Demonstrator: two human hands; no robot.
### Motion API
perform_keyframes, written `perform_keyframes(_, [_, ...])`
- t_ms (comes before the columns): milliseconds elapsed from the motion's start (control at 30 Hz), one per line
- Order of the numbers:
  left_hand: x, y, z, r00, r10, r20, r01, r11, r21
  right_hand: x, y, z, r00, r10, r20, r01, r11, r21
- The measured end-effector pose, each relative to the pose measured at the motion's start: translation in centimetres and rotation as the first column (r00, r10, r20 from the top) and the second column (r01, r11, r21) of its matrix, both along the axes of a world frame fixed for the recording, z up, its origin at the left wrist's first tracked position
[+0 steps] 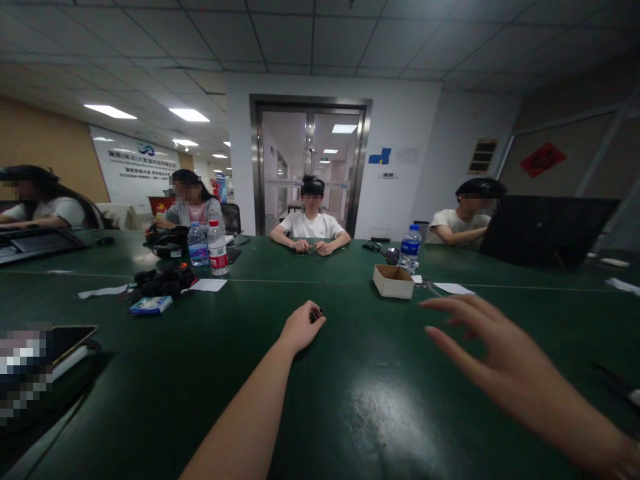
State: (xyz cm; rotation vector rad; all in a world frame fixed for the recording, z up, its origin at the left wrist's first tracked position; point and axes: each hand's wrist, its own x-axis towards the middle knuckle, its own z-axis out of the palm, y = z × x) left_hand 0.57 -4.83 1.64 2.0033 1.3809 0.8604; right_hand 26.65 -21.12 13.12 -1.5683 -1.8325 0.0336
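Note:
My left hand (300, 328) rests on the green table (345, 373), fingers curled round a small dark object (315, 315). Only part of that object shows between thumb and fingers, so its kind is unclear. Raised over the table at the right, my right hand (493, 347) is open, thumb and fingers apart, with nothing in it. Beyond its fingertips stands a small open cardboard box (393, 285); its inside is mostly hidden by the near wall. The hand appears apart from the box.
Behind the box is a blue-labelled water bottle (411, 248). Two bottles, one red-capped (218, 250), stand at the left near black gear (163, 280) and a blue-white packet (151, 305). A phone (73, 341) lies near left. A black monitor (547, 230) and several seated people surround the table.

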Motion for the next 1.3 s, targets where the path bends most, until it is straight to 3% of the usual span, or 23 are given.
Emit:
perform_keyframes(67, [0.1, 0.1, -0.1, 1.0, 0.007, -0.001, -0.007, 1.0, 0.01, -3.8, 4.6, 0.6, 0.976, 0.219, -0.019, -0.219, 0.965, -0.147])
perform_keyframes(133, [0.1, 0.3, -0.4, 1.0, 0.013, 0.008, -0.013, 1.0, 0.027, -6.8, 9.7, -0.6, 0.945, 0.314, -0.088, -0.326, 0.915, -0.238])
perform_keyframes(233, [0.2, 0.6, -0.7, 0.999, 0.037, 0.035, -0.039, 0.998, 0.048, -9.6, 16.3, -4.8, 0.932, 0.286, -0.222, -0.34, 0.902, -0.266])
perform_keyframes(333, [0.1, 0.9, -1.0, 0.997, 0.06, 0.053, -0.062, 0.998, 0.023, -11.3, 19.8, -9.5, 0.904, 0.228, -0.361, -0.337, 0.9, -0.276])
perform_keyframes(467, [0.2, 1.9, -1.7, 0.988, 0.092, 0.128, -0.092, 0.996, -0.008, -12.5, 20.6, -13.0, 0.868, 0.264, -0.422, -0.356, 0.921, -0.157])
perform_keyframes(633, [1.3, 5.5, -2.8, 0.922, 0.176, 0.345, -0.147, 0.983, -0.109, -12.2, 21.1, -13.6, 0.736, 0.196, -0.648, -0.404, 0.895, -0.188])
perform_keyframes(733, [1.9, 7.1, -3.5, 0.859, 0.201, 0.471, -0.165, 0.979, -0.117, -11.9, 21.5, -13.9, 0.683, 0.213, -0.699, -0.453, 0.874, -0.176])
perform_keyframes(900, [1.9, 7.3, -4.5, 0.845, 0.128, 0.519, -0.135, 0.991, -0.024, -12.1, 21.4, -14.5, 0.729, 0.326, -0.602, -0.451, 0.891, -0.063])
perform_keyframes(1033, [1.7, 6.8, -4.4, 0.82, 0.08, 0.566, -0.088, 0.996, -0.013, -11.6, 21.0, -14.2, 0.747, 0.304, -0.592, -0.42, 0.905, -0.066])
perform_keyframes(1100, [1.6, 6.5, -4.1, 0.82, 0.106, 0.562, -0.094, 0.994, -0.049, -10.1, 21.0, -14.0, 0.756, 0.211, -0.62, -0.337, 0.937, -0.092])
perform_keyframes(1200, [1.4, 6.0, -3.4, 0.831, 0.13, 0.54, -0.087, 0.991, -0.104, -6.0, 20.7, -13.8, 0.797, 0.01, -0.604, -0.099, 0.989, -0.114])
perform_keyframes(1300, [1.1, 5.2, -2.6, 0.84, 0.127, 0.528, -0.066, 0.989, -0.134, -1.0, 19.7, -13.5, 0.775, -0.181, -0.605, 0.124, 0.983, -0.134])
